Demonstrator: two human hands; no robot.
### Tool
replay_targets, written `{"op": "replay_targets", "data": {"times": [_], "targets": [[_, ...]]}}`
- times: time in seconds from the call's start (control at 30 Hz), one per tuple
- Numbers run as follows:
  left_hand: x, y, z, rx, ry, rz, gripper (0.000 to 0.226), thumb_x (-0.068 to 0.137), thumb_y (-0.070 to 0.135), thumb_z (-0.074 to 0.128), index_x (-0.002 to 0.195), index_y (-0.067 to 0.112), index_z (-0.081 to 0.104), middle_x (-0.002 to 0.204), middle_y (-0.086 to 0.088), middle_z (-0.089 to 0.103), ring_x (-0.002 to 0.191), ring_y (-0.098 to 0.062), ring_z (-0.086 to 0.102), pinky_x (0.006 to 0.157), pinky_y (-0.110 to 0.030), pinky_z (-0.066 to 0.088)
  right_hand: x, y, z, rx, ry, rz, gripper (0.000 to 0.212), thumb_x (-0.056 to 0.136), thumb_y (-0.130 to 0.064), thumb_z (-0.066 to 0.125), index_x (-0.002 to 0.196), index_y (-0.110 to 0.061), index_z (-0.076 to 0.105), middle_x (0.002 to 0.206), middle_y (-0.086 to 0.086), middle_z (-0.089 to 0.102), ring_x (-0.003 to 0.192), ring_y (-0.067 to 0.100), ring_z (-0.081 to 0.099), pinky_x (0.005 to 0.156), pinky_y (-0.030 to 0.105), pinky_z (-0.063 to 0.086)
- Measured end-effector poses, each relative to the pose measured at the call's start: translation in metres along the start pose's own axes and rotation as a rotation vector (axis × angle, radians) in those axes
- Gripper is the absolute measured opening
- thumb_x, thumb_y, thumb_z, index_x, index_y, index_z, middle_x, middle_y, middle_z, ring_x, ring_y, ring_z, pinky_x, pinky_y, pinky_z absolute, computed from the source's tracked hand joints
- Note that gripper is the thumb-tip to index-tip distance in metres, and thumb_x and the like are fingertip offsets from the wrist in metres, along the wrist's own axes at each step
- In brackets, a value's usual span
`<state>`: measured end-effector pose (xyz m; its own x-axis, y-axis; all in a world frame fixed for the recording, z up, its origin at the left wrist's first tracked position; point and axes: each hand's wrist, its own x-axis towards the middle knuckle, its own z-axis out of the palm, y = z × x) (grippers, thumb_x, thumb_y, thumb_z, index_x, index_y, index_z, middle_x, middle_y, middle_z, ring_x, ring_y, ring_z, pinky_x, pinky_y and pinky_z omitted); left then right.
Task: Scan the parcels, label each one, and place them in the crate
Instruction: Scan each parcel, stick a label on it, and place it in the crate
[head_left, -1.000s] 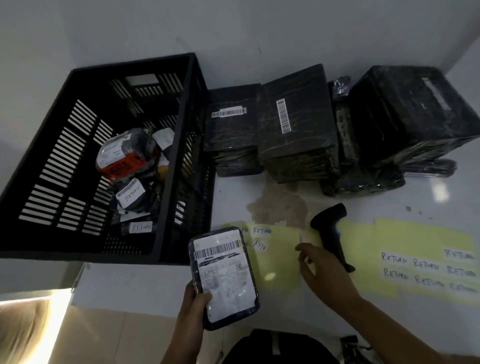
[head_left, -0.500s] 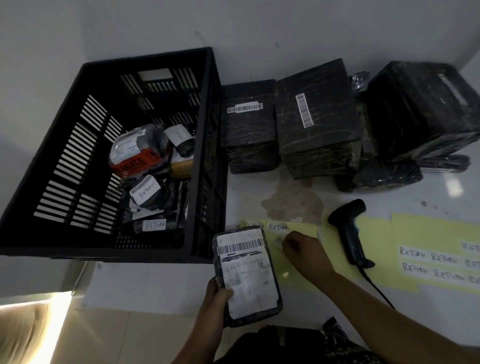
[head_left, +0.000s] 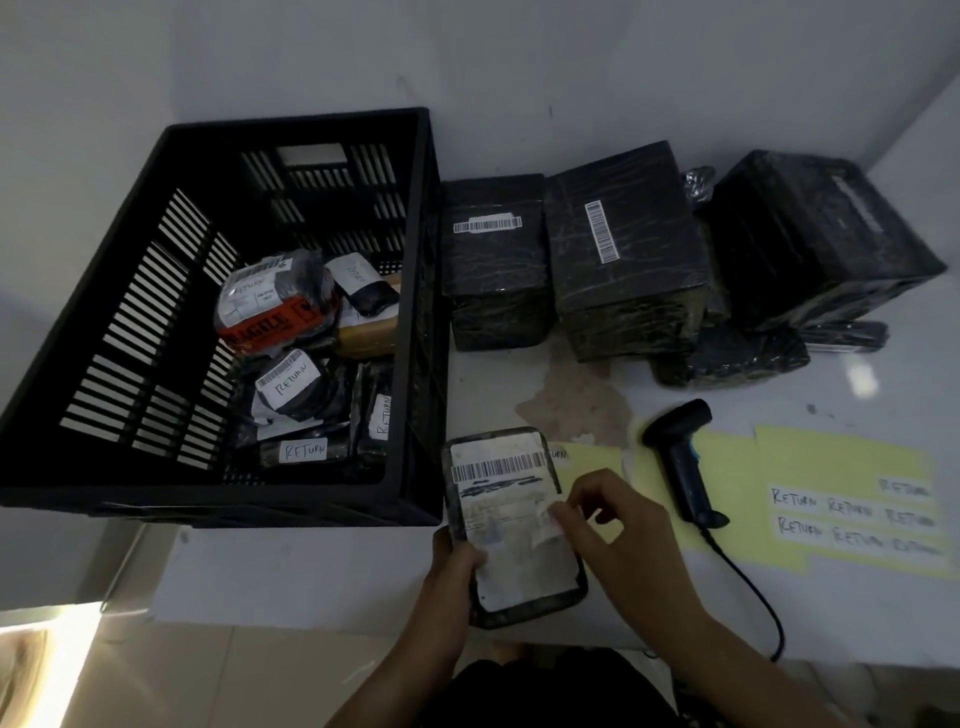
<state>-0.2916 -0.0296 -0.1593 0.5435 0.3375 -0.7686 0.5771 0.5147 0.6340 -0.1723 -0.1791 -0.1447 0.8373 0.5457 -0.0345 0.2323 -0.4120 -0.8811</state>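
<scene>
The crate (head_left: 208, 501) fills the left of the frame, labelled parcels (head_left: 291, 384) piled inside. Upper right stand wrapped boxes (head_left: 623, 249). Bottom centre, the left hand (head_left: 457, 571) grips a flat parcel (head_left: 519, 566) (barcode up) just beside the crate, while the right hand (head_left: 618, 530) pinches a white label (head_left: 548, 535) on its face.
</scene>
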Motion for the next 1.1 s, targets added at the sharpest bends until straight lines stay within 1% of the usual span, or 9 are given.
{"op": "replay_targets", "data": {"times": [0.13, 0.3, 0.4, 0.5, 0.63, 0.87, 0.97, 1.03, 1.1], "targets": [[-0.01, 0.008, 0.016, -0.001, -0.062, 0.066, 0.017, 0.103, 0.01, 0.04, 0.111, 0.02, 0.052, 0.112, -0.011, 0.058, 0.096, -0.024, 0.062, 0.076, -0.038, 0.051, -0.004, -0.017, 0.001, -0.17, 0.005, -0.154, 0.019, 0.089, -0.047, 0.062, 0.081, -0.037, 0.049, 0.076, -0.014, 0.051, 0.075, 0.008, 0.052, 0.066, 0.025, 0.043], [-0.022, 0.013, 0.028, -0.099, -0.11, 0.164, 0.033, 0.104, 0.003, 0.036, 0.122, 0.022, 0.057, 0.11, -0.004, 0.07, 0.084, -0.008, 0.073, 0.061, -0.021, 0.057, 0.004, -0.026, -0.001, -0.263, 0.104, -0.211, 0.023, 0.086, -0.047, 0.065, 0.079, -0.036, 0.046, 0.069, -0.016, 0.046, 0.069, 0.007, 0.046, 0.061, 0.032, 0.043], [-0.024, 0.015, 0.033, -0.131, -0.094, 0.218, 0.037, 0.102, 0.003, 0.039, 0.129, 0.023, 0.054, 0.122, -0.005, 0.067, 0.094, -0.008, 0.072, 0.071, -0.024, 0.059, 0.005, -0.028, -0.003, -0.28, 0.122, -0.234, 0.027, 0.085, -0.04, 0.072, 0.079, -0.036, 0.045, 0.068, -0.021, 0.042, 0.07, 0.007, 0.044, 0.061, 0.031, 0.039], [-0.024, 0.014, 0.034, -0.199, -0.033, 0.225, 0.038, 0.093, 0.011, 0.049, 0.128, 0.024, 0.056, 0.125, -0.008, 0.069, 0.11, -0.021, 0.069, 0.093, -0.043, 0.057, 0.003, -0.029, -0.003, -0.317, 0.134, -0.265, 0.028, 0.084, -0.035, 0.075, 0.078, -0.032, 0.048, 0.069, -0.023, 0.04, 0.07, 0.007, 0.043, 0.062, 0.03, 0.039], [-0.027, 0.012, 0.035, -0.244, -0.015, 0.203, 0.039, 0.102, -0.001, 0.034, 0.126, 0.02, 0.057, 0.116, -0.005, 0.073, 0.103, -0.019, 0.072, 0.084, -0.037, 0.057, -0.001, -0.026, -0.001, -0.381, 0.165, -0.275, 0.026, 0.082, -0.035, 0.078, 0.079, -0.027, 0.053, 0.071, -0.019, 0.046, 0.071, 0.011, 0.045, 0.063, 0.033, 0.042], [-0.03, 0.009, 0.037, -0.267, -0.032, 0.196, 0.037, 0.103, 0.002, 0.034, 0.126, 0.021, 0.057, 0.118, -0.007, 0.073, 0.108, -0.025, 0.071, 0.095, -0.049, 0.056, -0.005, -0.024, 0.0, -0.429, 0.191, -0.308, 0.022, 0.083, -0.036, 0.077, 0.082, -0.026, 0.057, 0.078, -0.016, 0.055, 0.076, 0.012, 0.05, 0.069, 0.033, 0.043], [-0.031, 0.009, 0.038, -0.252, -0.017, 0.226, 0.025, 0.105, 0.03, 0.049, 0.127, 0.022, 0.058, 0.118, -0.003, 0.074, 0.11, -0.022, 0.071, 0.098, -0.049, 0.054, -0.007, -0.024, -0.001, -0.465, 0.202, -0.353, 0.02, 0.085, -0.037, 0.075, 0.084, -0.027, 0.057, 0.08, -0.016, 0.056, 0.077, 0.012, 0.051, 0.069, 0.034, 0.043], [-0.031, 0.009, 0.038, -0.161, -0.004, 0.282, 0.048, 0.09, 0.063, 0.063, 0.123, 0.029, 0.06, 0.116, 0.012, 0.074, 0.11, -0.009, 0.069, 0.098, -0.039, 0.053, -0.008, -0.024, -0.001, -0.479, 0.209, -0.37, 0.019, 0.085, -0.038, 0.073, 0.086, -0.027, 0.058, 0.08, -0.015, 0.058, 0.077, 0.013, 0.053, 0.068, 0.035, 0.043], [-0.031, 0.011, 0.038, -0.084, 0.03, 0.315, 0.056, 0.072, 0.065, 0.069, 0.118, 0.033, 0.062, 0.108, 0.021, 0.075, 0.103, -0.001, 0.07, 0.093, -0.03, 0.053, -0.01, -0.025, 0.0, -0.487, 0.227, -0.377, 0.021, 0.086, -0.04, 0.071, 0.094, -0.027, 0.056, 0.083, -0.013, 0.06, 0.079, 0.013, 0.055, 0.069, 0.034, 0.042]]}}
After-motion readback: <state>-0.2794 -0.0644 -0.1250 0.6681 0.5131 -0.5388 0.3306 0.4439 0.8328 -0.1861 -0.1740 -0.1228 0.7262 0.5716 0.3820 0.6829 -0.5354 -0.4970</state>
